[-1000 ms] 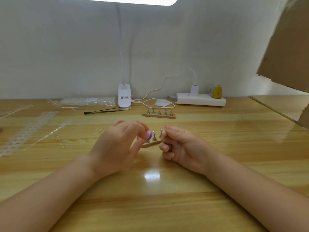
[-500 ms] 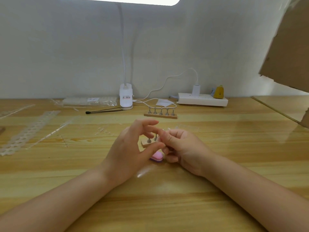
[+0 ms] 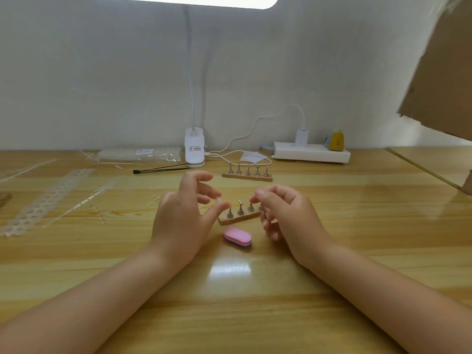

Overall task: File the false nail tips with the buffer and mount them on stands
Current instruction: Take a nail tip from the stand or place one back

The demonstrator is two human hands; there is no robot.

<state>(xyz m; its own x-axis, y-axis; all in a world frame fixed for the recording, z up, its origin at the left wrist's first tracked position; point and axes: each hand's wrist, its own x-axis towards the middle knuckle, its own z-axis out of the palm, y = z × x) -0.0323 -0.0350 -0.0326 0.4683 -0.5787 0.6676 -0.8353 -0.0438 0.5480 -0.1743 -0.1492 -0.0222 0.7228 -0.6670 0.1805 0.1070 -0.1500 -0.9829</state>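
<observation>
My left hand [image 3: 182, 221] pinches a small clear nail tip [image 3: 219, 199] between thumb and forefinger, just left of and above the near wooden stand [image 3: 238, 217] with its row of metal pegs. My right hand [image 3: 290, 221] is curled at the stand's right end. Its thumb and forefinger close on the top of a peg [image 3: 250, 206], and the hand hides the pegs further right. The pink and purple buffer [image 3: 238, 237] lies flat on the table in front of the stand, between my wrists, with neither hand touching it.
A second wooden stand [image 3: 247, 176] with several pegs sits farther back. Behind it are a white clip lamp [image 3: 194, 150], a power strip [image 3: 310, 154], a bag of nail tips [image 3: 139, 154] and a black tool [image 3: 161, 169]. Clear plastic strips [image 3: 48, 198] lie at the left.
My left hand put the buffer down on the table and took the nail tip from my right hand. My right hand moved to the stand's pegs.
</observation>
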